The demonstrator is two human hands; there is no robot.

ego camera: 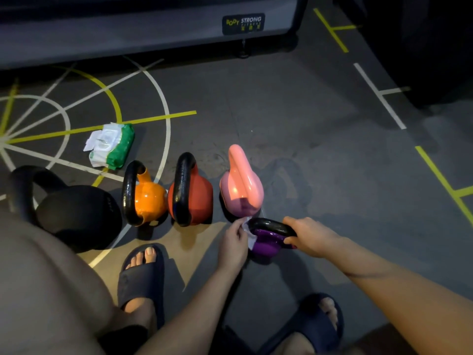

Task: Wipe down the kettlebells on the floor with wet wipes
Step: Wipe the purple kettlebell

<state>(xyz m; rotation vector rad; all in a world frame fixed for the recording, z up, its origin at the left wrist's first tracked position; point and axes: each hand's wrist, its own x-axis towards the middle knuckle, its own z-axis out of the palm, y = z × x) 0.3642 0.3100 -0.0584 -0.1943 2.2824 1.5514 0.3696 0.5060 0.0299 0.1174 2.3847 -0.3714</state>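
A small purple kettlebell point(266, 243) with a black handle lies tilted on the floor in front of me. My right hand point(311, 237) grips the right end of its handle. My left hand point(234, 243) pinches a white wet wipe point(249, 233) against the handle's left end and the purple body. Behind it stand a pink kettlebell point(242, 185), a red kettlebell point(193, 192), an orange kettlebell point(147, 197) and a large black kettlebell point(74, 213), all in a row.
A green and white wet wipe pack point(112, 146) lies on the floor behind the orange kettlebell. My feet in dark slippers point(142, 275) stand close to the row. A grey machine base point(153, 32) runs along the far side. My knee fills the lower left.
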